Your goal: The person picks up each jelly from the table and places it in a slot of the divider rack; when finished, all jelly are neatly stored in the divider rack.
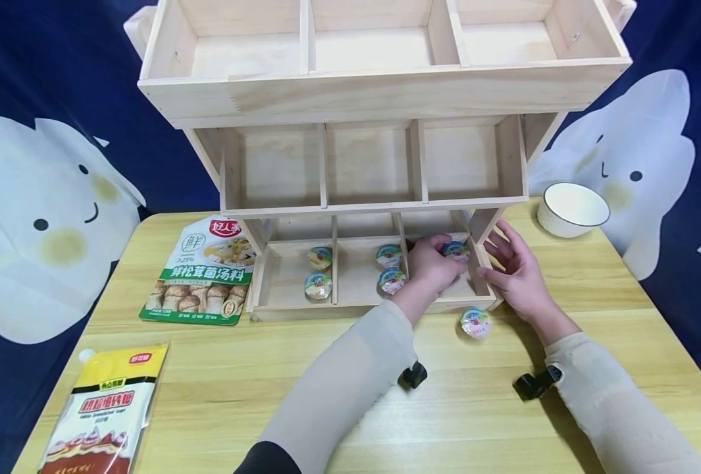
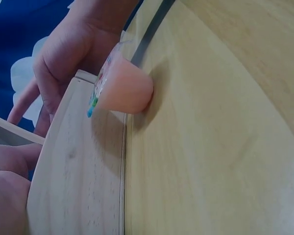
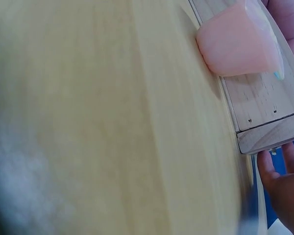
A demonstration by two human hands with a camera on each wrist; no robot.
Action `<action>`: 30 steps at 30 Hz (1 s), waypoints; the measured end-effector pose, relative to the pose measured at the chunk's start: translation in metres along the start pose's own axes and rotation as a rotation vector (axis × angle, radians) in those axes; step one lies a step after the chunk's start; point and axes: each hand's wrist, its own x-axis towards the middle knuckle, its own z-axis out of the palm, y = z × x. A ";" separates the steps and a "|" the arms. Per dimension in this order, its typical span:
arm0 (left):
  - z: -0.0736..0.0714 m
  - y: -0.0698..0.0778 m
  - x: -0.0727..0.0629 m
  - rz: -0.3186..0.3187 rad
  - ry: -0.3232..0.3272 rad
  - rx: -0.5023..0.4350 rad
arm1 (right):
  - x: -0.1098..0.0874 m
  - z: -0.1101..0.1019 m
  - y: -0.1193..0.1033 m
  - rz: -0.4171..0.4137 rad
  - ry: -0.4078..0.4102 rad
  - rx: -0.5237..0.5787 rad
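Observation:
My left hand [image 1: 433, 266] reaches into the bottom right compartment of the wooden rack [image 1: 350, 309], thumb and finger pinching a jelly cup [image 1: 457, 251]. My right hand [image 1: 519, 276] rests against the outside of that compartment's right wall, fingers fairly straight. On the table, just in front of the rack, lies a pink jelly cup [image 1: 476, 323], tipped toward its side; both wrist views show it close up. Two jelly cups, the front one [image 1: 318, 285] whitish, sit in the bottom left compartment. Two more, including a pink one [image 1: 392, 280], sit in the middle one.
The rack's upper tiers [image 1: 386, 99] overhang the bottom one. A white bowl [image 1: 574, 209] stands at the back right. Left of the rack lies a green and white soup packet [image 1: 202, 273], and nearer the front left, a yellow and white spouted pouch [image 1: 104, 408].

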 end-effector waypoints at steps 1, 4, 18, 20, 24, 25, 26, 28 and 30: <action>-0.001 0.000 -0.001 0.013 0.001 0.026 | 0.000 0.000 0.000 0.001 0.000 0.002; -0.005 0.002 -0.004 0.042 0.003 0.090 | 0.000 0.001 -0.001 0.005 0.001 0.004; -0.020 0.008 -0.018 0.089 -0.001 0.028 | -0.001 0.001 -0.001 0.007 0.004 0.015; -0.022 0.009 -0.022 0.088 -0.007 -0.021 | -0.001 0.001 -0.001 0.009 0.004 0.016; -0.028 0.013 -0.032 0.094 -0.019 -0.110 | -0.001 0.000 -0.001 0.012 0.001 0.019; -0.029 0.014 -0.035 0.100 -0.022 -0.126 | -0.001 0.000 -0.001 0.012 0.000 0.020; -0.031 0.014 -0.037 0.109 -0.027 -0.141 | -0.001 0.000 -0.001 0.013 0.000 0.020; -0.035 0.014 -0.043 0.130 -0.040 -0.169 | -0.001 0.000 -0.001 0.013 -0.001 0.022; -0.040 0.014 -0.049 0.149 -0.057 -0.184 | 0.000 0.001 -0.001 0.014 -0.002 0.022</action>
